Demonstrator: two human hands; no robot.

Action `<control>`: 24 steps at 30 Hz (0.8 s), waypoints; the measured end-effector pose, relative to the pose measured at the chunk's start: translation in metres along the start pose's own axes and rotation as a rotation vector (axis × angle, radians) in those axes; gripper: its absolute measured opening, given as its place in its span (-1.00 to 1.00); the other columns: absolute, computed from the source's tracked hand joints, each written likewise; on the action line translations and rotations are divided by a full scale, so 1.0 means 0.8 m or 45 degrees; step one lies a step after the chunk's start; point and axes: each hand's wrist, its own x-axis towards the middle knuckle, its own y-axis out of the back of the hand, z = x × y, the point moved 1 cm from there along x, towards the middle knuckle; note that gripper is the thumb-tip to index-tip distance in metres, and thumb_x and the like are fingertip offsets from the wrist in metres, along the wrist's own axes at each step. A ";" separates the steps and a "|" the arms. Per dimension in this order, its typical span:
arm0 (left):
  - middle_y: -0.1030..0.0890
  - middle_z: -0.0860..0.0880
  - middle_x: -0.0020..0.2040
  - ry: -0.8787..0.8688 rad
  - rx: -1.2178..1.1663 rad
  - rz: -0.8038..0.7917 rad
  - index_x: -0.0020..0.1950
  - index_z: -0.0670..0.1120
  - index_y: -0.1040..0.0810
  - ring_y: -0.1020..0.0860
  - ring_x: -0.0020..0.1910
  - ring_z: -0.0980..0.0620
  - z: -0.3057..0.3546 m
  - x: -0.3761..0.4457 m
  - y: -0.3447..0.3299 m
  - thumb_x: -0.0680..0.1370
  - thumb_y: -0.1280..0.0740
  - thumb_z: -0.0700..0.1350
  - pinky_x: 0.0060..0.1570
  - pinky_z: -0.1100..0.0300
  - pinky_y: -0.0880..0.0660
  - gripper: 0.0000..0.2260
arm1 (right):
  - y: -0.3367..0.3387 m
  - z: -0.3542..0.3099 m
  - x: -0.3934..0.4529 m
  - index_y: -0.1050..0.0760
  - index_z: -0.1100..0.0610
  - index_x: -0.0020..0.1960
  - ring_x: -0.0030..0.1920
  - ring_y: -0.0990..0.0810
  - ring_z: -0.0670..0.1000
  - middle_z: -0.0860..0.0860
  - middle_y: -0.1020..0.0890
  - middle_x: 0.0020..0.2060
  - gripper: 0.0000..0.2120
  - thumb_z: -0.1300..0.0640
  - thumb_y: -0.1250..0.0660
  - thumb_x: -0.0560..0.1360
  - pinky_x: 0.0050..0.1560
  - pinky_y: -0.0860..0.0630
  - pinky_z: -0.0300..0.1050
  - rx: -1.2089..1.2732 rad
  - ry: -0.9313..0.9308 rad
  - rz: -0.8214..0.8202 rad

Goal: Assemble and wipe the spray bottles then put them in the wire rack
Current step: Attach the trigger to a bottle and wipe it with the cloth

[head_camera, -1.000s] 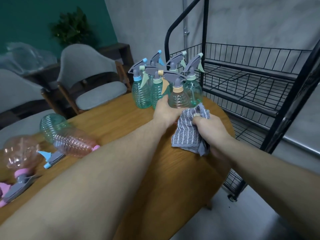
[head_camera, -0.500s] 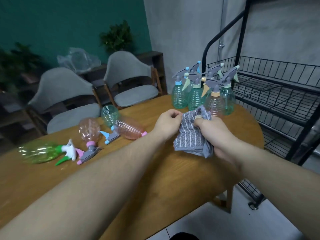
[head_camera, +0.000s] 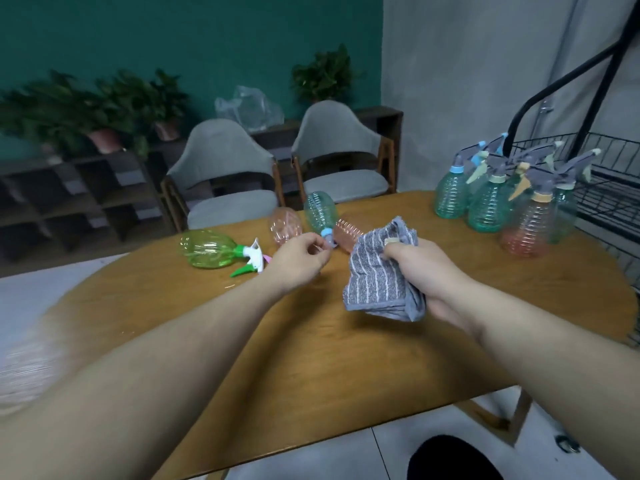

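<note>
My right hand (head_camera: 427, 271) grips a bunched grey striped cloth (head_camera: 379, 275) over the wooden table (head_camera: 242, 341). My left hand (head_camera: 299, 259) has its fingers curled at the blue collar and grey spray head of a teal bottle (head_camera: 320, 211) lying on its side; whether it grips it is unclear. Beside it lie a pink bottle (head_camera: 285, 226), a ribbed pink bottle (head_camera: 346, 230) half hidden by the cloth, and a green bottle (head_camera: 207, 249) with a white-green head. Several assembled bottles (head_camera: 488, 206) stand upright at the table's right end, next to the black wire rack (head_camera: 609, 174).
Two grey chairs (head_camera: 225, 174) (head_camera: 343, 157) stand behind the table. A dark low shelf (head_camera: 69, 195) with potted plants and a clear plastic bag (head_camera: 247, 109) runs along the teal wall. The table's rounded edge is close to me, with tiled floor below.
My left hand let go of the cloth and moved left to the lying teal bottle. My view swung left, so the upright bottles and rack now sit at the far right.
</note>
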 end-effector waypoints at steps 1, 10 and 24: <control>-0.64 -0.02 -0.09 0.007 0.030 0.006 0.01 -0.02 -0.58 -0.59 -0.19 0.00 -0.014 -0.001 0.012 0.63 -0.34 -0.10 -0.17 0.22 -0.49 -0.96 | -0.012 0.000 0.001 -0.52 0.15 -0.01 -0.06 -0.71 0.24 0.25 -0.71 -0.06 -0.90 0.22 -0.28 0.50 0.06 -0.62 0.21 -0.011 -0.009 -0.019; -0.50 -0.04 0.28 -0.114 0.947 -0.133 0.36 0.01 -0.48 -0.47 0.30 -0.09 -0.109 0.020 0.116 0.55 -0.42 -0.08 0.25 0.01 -0.44 -0.62 | -0.098 0.009 0.039 -0.54 0.11 -0.07 -0.22 -0.68 0.10 0.13 -0.68 -0.19 -0.92 0.25 -0.29 0.51 -0.25 -0.59 -0.16 -0.106 -0.002 -0.046; 0.03 -0.13 0.69 -0.050 1.641 -0.298 0.65 0.19 0.04 0.08 0.66 -0.20 -0.194 0.117 0.160 0.56 -0.46 0.00 0.60 -0.21 -0.01 -0.16 | -0.155 0.025 0.102 -0.45 0.10 -0.14 -0.27 -0.60 0.06 0.10 -0.61 -0.24 -0.90 0.22 -0.29 0.55 -0.21 -0.48 -0.10 -0.194 -0.088 -0.056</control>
